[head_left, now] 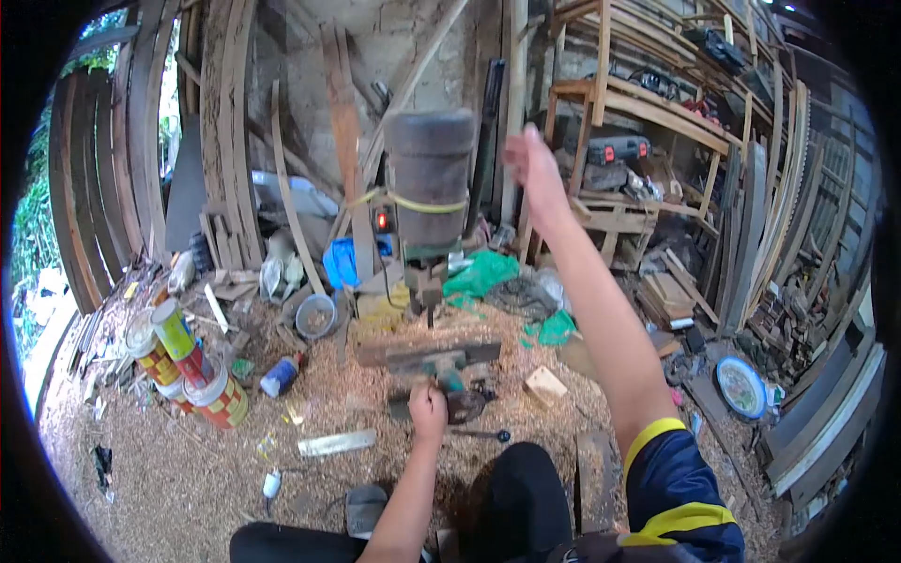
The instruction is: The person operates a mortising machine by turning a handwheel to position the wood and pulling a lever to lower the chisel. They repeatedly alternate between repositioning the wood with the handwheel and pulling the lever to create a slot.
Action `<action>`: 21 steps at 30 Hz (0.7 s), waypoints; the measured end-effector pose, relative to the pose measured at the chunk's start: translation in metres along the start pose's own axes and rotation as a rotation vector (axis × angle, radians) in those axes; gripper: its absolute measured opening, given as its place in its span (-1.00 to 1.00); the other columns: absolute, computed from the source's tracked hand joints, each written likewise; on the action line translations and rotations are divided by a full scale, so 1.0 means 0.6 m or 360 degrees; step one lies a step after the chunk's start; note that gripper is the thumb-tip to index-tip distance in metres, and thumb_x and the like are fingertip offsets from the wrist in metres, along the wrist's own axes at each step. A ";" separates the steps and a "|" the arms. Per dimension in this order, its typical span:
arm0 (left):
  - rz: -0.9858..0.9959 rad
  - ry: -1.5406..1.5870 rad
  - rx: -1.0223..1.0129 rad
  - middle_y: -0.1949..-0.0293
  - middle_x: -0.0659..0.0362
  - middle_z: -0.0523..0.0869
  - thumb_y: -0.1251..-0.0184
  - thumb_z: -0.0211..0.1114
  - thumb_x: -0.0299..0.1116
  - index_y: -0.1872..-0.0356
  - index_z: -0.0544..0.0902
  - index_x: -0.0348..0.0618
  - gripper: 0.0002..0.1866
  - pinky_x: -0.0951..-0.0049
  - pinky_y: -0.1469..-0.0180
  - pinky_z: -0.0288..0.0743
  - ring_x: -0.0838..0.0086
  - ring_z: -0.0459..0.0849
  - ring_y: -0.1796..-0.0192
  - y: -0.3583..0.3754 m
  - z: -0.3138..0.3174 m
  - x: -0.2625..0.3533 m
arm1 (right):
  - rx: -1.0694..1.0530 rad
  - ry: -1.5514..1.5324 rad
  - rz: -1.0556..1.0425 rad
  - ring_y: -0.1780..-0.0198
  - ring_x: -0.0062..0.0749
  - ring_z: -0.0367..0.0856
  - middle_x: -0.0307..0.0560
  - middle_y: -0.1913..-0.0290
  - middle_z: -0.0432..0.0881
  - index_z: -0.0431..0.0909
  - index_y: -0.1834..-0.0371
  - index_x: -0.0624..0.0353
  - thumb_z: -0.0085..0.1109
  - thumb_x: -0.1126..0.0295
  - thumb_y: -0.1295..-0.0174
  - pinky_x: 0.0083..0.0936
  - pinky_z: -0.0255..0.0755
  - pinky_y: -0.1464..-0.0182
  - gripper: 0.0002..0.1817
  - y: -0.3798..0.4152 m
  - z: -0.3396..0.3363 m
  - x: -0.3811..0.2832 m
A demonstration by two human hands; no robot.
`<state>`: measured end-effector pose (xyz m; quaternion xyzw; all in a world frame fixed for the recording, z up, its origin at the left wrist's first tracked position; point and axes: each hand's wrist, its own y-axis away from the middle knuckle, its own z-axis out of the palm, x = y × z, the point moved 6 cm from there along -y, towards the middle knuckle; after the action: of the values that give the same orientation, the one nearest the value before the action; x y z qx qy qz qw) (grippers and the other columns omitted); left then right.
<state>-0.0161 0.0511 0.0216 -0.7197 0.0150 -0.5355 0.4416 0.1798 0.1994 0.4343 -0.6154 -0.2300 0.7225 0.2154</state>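
Observation:
In front of me stands a drill press with a dark, worn motor housing [430, 169] and a yellow cord tied round it. Its spindle [430, 305] points down over a wooden board [427, 353] lying crosswise. Below the board is a dusty metal vise [441, 368] with greenish parts. My left hand [429, 410] is closed in a fist at the vise's near side; whatever lies inside the fingers is hidden. My right hand [542, 183] is raised to the right of the motor housing, apart from it, fingers stretched and a little blurred, with nothing visible in it.
Wood shavings cover the floor [188, 479]. Stacked paint buckets [218, 399] and a blue can [280, 377] stand left. A light wood block [545, 386] lies right of the vise, a pale wood strip [336, 444] left. A basin [740, 387] and shelving [666, 108] are at right.

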 end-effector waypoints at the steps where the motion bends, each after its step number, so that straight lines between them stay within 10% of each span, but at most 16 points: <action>1: 0.0004 0.0029 -0.0017 0.52 -0.05 0.43 -0.38 0.03 -0.46 0.49 0.42 -0.34 -0.78 0.19 0.29 0.35 0.13 0.46 0.41 -0.001 0.001 0.000 | 0.0049 -0.0109 -0.0105 -0.06 -0.45 0.54 -0.12 -0.04 0.66 0.60 -0.19 0.28 0.00 -0.23 -0.51 -0.44 0.36 -0.15 -0.30 -0.067 0.015 -0.036; 7: -0.0049 0.0175 -0.0070 0.55 0.16 0.32 -0.36 -0.09 -0.56 0.55 0.32 -0.26 -0.78 0.34 0.36 0.22 0.46 0.32 0.44 -0.002 0.008 -0.012 | -0.0262 -0.0394 0.0308 0.43 -0.27 0.61 -0.08 0.38 0.66 0.64 0.28 0.28 0.15 -0.09 -0.44 -0.25 0.48 0.34 -0.46 -0.276 0.129 -0.080; 9: -0.0084 0.0259 -0.0095 0.53 0.18 0.33 -0.39 -0.07 -0.53 0.50 0.33 -0.26 -0.80 0.36 0.38 0.22 0.47 0.28 0.45 0.001 0.006 -0.005 | -0.0221 -0.0276 -0.0051 0.61 -0.31 0.50 -0.07 0.62 0.52 0.57 0.53 0.22 0.14 0.18 -0.37 -0.27 0.38 0.52 -0.62 -0.302 0.115 -0.068; 17: 0.0027 0.0103 -0.0229 0.53 0.08 0.37 -0.43 0.00 -0.46 0.50 0.36 -0.29 -0.76 0.27 0.27 0.28 0.25 0.36 0.40 -0.019 0.001 0.021 | -0.0484 -0.0595 -0.0626 0.60 -0.50 0.17 -0.29 0.67 0.19 0.24 0.55 0.02 -0.16 0.26 -0.59 -0.46 0.13 0.40 -0.59 0.095 0.042 -0.108; 21: -0.0049 0.0069 -0.0280 0.52 0.01 0.38 -0.33 0.01 -0.46 0.55 0.34 -0.31 -0.77 0.19 0.26 0.29 0.14 0.40 0.38 -0.017 0.006 0.013 | -0.0451 -0.0686 -0.0898 0.59 -0.23 0.31 -0.01 0.58 0.51 0.40 0.69 0.14 -0.50 -0.26 -0.55 -0.15 0.28 0.25 -0.17 0.310 -0.022 -0.015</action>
<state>-0.0149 0.0557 0.0339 -0.7441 0.0604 -0.5543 0.3678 0.1892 0.0461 0.3284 -0.3855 -0.5279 0.7088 0.2653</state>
